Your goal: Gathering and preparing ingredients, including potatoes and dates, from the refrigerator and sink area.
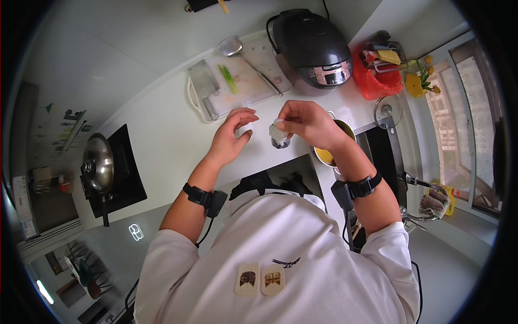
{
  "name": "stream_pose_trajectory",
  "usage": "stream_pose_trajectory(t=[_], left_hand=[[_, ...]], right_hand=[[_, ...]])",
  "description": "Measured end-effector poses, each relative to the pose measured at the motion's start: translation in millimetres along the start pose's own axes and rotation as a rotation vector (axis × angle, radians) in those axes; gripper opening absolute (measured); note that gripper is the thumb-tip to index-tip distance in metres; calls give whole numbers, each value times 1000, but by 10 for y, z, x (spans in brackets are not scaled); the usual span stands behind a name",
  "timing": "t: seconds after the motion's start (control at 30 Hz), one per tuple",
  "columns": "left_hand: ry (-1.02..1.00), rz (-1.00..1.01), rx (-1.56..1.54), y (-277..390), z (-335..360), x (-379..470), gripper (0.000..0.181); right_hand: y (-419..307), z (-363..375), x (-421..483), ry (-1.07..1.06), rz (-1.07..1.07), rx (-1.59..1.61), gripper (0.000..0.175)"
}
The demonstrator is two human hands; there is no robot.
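My right hand [309, 123] pinches a small translucent white object [278, 131] between thumb and fingers. Its lower end is clear and darker, just above or on the white countertop [170, 137]; whether it is a bag or a small jar I cannot tell. To the left of it, my left hand [232, 137] hangs over the counter with its fingers apart and curved, and nothing shows in it. Partly behind my right wrist stands a pot [325, 157] with something yellow inside.
Beyond my hands lies a cutting board [259, 52] with a cleaver [204, 79], green scallion pieces [226, 78] and a metal spatula [259, 67]. A rice cooker [311, 46], red plastic bag [378, 83] and glass lid [388, 110] stand rightward. A lidded wok [98, 162] sits left.
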State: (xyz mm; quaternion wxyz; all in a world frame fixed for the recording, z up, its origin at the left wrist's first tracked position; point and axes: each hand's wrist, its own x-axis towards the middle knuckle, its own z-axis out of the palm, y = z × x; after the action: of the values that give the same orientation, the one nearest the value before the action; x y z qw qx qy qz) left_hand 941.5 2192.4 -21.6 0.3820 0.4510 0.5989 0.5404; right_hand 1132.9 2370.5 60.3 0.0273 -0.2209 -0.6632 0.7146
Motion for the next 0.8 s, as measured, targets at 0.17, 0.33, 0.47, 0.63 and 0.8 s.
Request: stream_pose_trajectory(t=[0.17, 0.33, 0.47, 0.63, 0.8], left_hand=[[-128, -47, -112, 225, 6, 88, 41], [-182, -83, -330, 461, 72, 138, 42], [-57, 110, 148, 487, 262, 209, 52], [-140, -146, 452, 186, 413, 357, 62], [-184, -84, 270, -10, 132, 214, 43]], right_hand=[[-215, -80, -8, 53, 15, -40, 21], [-316, -109, -45, 233, -26, -73, 28], [-399, -119, -50, 326, -78, 45, 26], [-658, 50, 2, 310, -218, 157, 21], [-694, -148, -101, 401, -251, 173, 17]])
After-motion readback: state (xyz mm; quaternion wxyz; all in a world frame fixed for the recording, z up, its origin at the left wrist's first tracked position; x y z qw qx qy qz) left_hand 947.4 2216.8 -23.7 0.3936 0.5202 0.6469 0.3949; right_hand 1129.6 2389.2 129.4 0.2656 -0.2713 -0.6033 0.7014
